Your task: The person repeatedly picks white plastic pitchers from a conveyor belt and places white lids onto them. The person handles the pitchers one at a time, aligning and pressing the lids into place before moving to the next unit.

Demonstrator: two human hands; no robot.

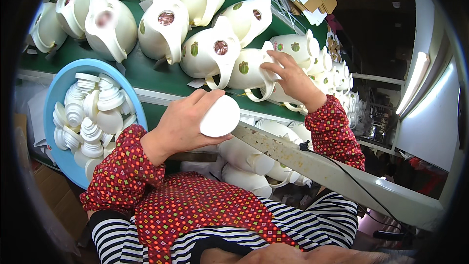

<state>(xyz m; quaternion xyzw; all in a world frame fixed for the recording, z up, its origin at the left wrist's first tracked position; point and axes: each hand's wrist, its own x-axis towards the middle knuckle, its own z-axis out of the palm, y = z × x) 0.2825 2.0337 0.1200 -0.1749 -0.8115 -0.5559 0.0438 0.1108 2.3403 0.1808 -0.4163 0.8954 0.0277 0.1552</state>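
Observation:
My left hand [177, 123] is closed around a white stopper [221, 116], whose smooth round face is turned up. Its underside is hidden in the fingers. Reaching forward to the right, my right hand [296, 82] has its curved fingers on the top end of a cream thermos jug [244, 70] with a green printed motif. That jug's handle points down toward me. Just left of it is another cream jug [209, 51], with a round opening showing a shiny, coppery inside.
A light blue basin [54, 85] full of white stoppers [91, 129] stands at my left. Many cream jugs [111, 24] line the green conveyor belt [141, 80]. A scuffed metal beam [312, 164] with a black cable crosses before me; more jugs [244, 154] lie beneath.

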